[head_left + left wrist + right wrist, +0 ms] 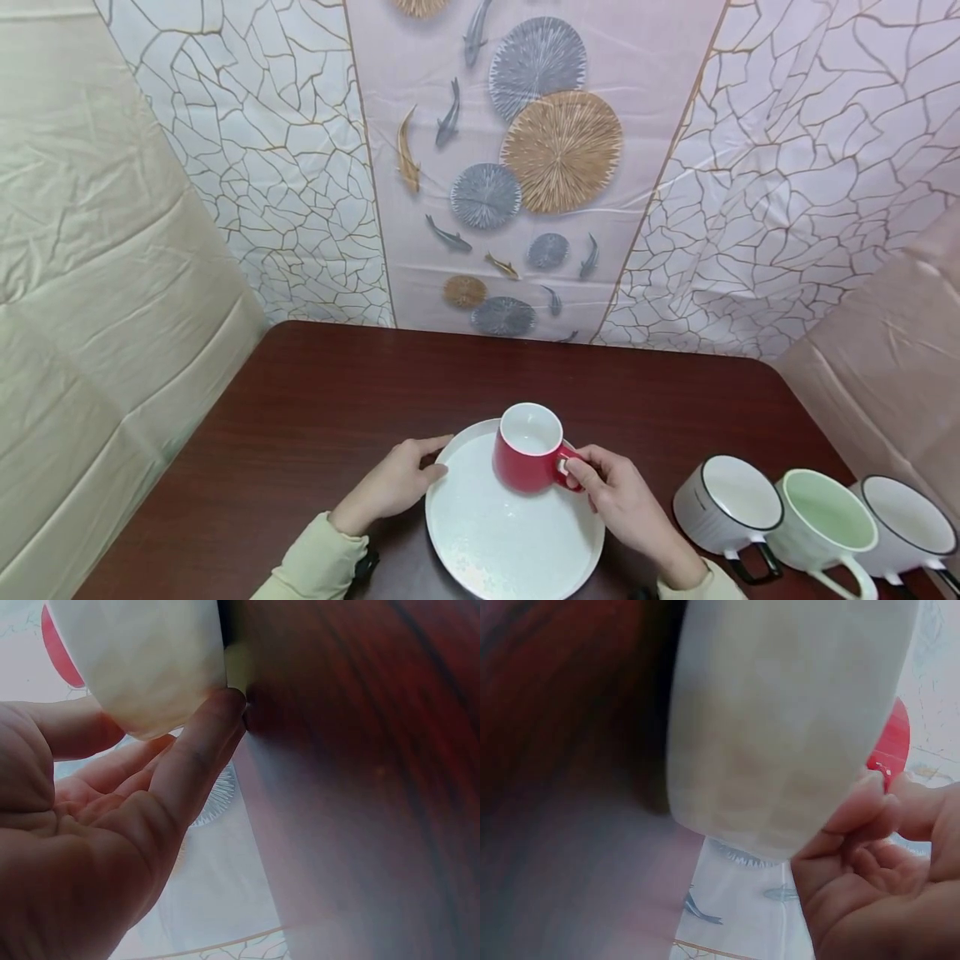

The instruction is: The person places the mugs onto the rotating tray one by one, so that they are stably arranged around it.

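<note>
A red mug (525, 467) with a white inside stands upright near the far edge of a round white plate (510, 550). My right hand (618, 500) pinches the mug's handle between thumb and fingers. On the left, my left hand (393, 483) holds the plate's rim, thumb at the top edge and index finger low along the side. The left wrist view shows the plate's pale faceted side (150, 660) between them. In the right wrist view that side (772, 735) covers most of the mug, leaving a bit of red (892, 742) above my fingers.
To the right stand a white mug (693, 508) with a black rim, a pale green mug (810, 533) and another white mug (892, 533), in a row. The dark wooden table (300, 400) ends at a patterned cloth (315, 208) behind.
</note>
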`<move>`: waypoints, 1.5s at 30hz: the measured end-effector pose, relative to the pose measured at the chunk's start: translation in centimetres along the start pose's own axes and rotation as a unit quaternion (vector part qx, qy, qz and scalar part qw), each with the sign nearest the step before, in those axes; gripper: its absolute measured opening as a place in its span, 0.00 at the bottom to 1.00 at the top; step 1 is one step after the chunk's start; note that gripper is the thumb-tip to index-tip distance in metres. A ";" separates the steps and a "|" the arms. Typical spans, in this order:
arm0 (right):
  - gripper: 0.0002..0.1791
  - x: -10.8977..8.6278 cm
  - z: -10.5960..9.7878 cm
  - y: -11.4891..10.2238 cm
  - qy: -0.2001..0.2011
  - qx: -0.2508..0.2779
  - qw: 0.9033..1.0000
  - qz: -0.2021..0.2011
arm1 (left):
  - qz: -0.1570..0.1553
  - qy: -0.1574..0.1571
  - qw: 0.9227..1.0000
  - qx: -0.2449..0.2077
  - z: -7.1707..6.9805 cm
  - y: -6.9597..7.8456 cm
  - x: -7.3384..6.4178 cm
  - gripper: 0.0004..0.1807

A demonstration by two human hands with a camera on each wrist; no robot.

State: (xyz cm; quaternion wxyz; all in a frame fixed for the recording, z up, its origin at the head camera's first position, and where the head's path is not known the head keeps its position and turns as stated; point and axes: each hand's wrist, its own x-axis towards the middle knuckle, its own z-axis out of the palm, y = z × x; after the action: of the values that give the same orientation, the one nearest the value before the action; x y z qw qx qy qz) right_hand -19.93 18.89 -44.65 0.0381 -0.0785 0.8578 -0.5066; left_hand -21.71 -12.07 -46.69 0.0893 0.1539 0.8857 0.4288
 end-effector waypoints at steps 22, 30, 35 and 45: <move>0.05 1.3 -0.3 -0.4 0.019 -0.074 0.997 0.004 | 0.012 -0.007 1.000 -0.010 0.0 0.1 0.0 0.24; 0.06 1.7 -0.1 -0.5 0.025 -0.078 0.997 -0.006 | 0.009 -0.009 1.000 -0.010 0.0 0.1 -0.1 0.24; 0.05 1.9 0.1 -0.6 0.025 -0.080 0.996 -0.008 | 0.013 -0.005 1.000 -0.011 0.0 0.1 -0.1 0.24; 0.06 2.0 0.2 -0.7 0.026 -0.077 0.997 -0.008 | 0.013 0.004 1.000 -0.009 0.1 0.2 -0.3 0.24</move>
State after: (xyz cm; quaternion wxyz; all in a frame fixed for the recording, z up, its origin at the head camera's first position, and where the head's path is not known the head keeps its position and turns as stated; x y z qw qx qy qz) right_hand -21.82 18.07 -44.09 0.0060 -0.0746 0.8944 -0.4409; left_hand -21.32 -11.97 -46.54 0.0819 0.1631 0.8802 0.4382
